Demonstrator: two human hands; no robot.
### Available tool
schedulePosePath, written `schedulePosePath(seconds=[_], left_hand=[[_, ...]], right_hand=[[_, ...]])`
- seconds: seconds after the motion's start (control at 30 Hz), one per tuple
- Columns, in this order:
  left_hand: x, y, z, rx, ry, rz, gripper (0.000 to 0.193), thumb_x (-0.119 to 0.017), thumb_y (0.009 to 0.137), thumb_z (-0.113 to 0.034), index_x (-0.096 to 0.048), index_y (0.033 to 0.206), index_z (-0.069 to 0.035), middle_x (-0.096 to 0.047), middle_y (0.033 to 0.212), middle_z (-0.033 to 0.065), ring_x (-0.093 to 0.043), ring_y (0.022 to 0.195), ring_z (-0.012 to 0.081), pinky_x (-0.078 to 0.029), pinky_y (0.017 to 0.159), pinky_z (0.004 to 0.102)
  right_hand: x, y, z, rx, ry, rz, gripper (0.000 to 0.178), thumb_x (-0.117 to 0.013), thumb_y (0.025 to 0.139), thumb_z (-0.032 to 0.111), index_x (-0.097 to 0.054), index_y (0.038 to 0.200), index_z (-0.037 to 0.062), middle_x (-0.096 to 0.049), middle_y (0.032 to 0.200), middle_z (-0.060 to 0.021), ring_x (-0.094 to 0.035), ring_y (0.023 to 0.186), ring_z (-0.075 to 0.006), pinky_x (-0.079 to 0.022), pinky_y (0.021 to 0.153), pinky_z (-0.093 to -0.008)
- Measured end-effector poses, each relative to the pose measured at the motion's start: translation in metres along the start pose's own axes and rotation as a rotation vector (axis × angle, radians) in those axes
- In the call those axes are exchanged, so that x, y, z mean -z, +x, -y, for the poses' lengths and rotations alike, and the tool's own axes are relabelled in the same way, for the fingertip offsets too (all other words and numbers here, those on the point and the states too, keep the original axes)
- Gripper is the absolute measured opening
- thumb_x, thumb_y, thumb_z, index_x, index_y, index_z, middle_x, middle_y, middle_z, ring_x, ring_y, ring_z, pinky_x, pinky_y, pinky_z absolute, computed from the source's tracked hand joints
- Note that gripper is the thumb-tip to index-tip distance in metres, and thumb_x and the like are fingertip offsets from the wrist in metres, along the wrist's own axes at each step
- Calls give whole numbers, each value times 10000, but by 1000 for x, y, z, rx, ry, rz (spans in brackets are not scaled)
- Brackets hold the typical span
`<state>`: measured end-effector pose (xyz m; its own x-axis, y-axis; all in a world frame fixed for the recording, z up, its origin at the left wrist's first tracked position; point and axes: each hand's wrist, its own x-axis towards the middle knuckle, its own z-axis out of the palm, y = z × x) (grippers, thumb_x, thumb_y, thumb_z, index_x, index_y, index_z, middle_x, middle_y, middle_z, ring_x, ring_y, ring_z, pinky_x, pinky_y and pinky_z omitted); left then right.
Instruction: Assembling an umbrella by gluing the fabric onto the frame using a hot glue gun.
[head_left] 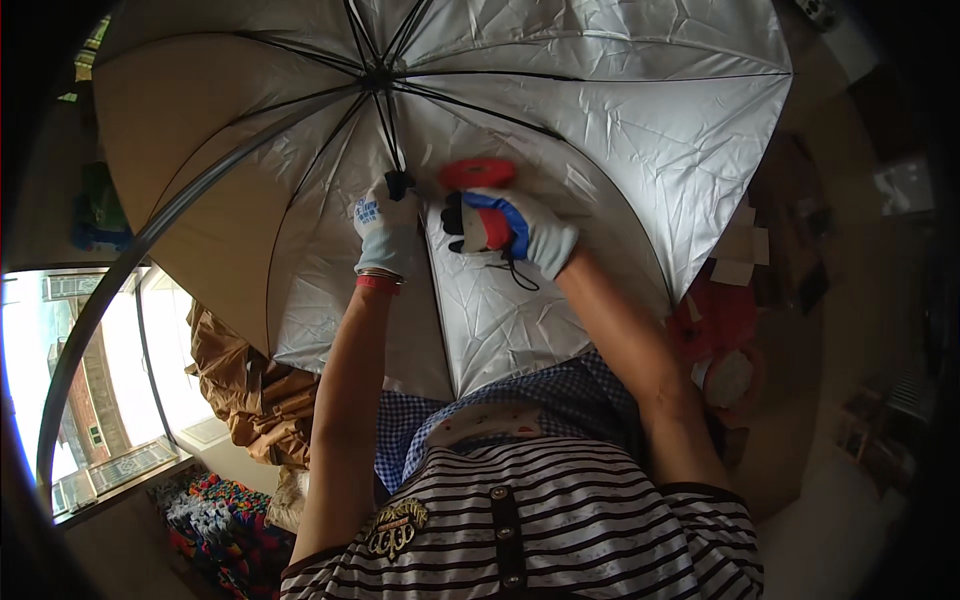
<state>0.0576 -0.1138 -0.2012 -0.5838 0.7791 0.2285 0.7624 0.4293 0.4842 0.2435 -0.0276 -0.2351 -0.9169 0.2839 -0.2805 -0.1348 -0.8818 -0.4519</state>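
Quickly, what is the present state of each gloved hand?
Left hand: closed on a small black fitting at thin ribs of the silver fabric umbrella.
Right hand: closed, apparently holding a blurred red disc-like object.

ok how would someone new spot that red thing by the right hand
Start with the big open umbrella, its silvery underside filling the upper view. Come to the gloved right hand in front of it; just above sits the red disc, slightly blurred. Its broad oval outline sets it apart from the thin black ribs nearby.
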Motion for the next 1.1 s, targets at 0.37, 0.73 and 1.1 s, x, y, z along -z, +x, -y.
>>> schedulePosePath(seconds=[0.37, 0.73, 1.1], left_hand=[[106, 84, 47, 3, 343, -67, 233, -612, 824, -262, -696, 978, -108, -693, 925, 164, -647, 883, 381, -518, 782, 434], [61, -16, 14, 74, 109, -206, 573, -731, 762, -414, -563, 1210, -98, -638, 1100, 149, -637, 991, 343, -512, 817, 430], [10, -57, -2, 156, 356, 382, 533, -661, 811, -407, -486, 1159, -44, -642, 1082, 175, -643, 976, 361, -515, 805, 437]], right_hand=[[-55, -8, -22, 348, -370, 8, 346, -677, 873, 192, -581, 1169, 40, -647, 1026, -73, -664, 913, -173, -561, 824, -324], [-12, -6, -46, 635, -377, -287, 307, -700, 827, 110, -605, 1106, 28, -626, 1000, -41, -624, 865, -145, -542, 763, -322], [-50, -16, 0, 1002, -65, -553, 228, -680, 874, 142, -636, 1042, -5, -658, 891, -50, -617, 724, -120, -516, 629, -289]])
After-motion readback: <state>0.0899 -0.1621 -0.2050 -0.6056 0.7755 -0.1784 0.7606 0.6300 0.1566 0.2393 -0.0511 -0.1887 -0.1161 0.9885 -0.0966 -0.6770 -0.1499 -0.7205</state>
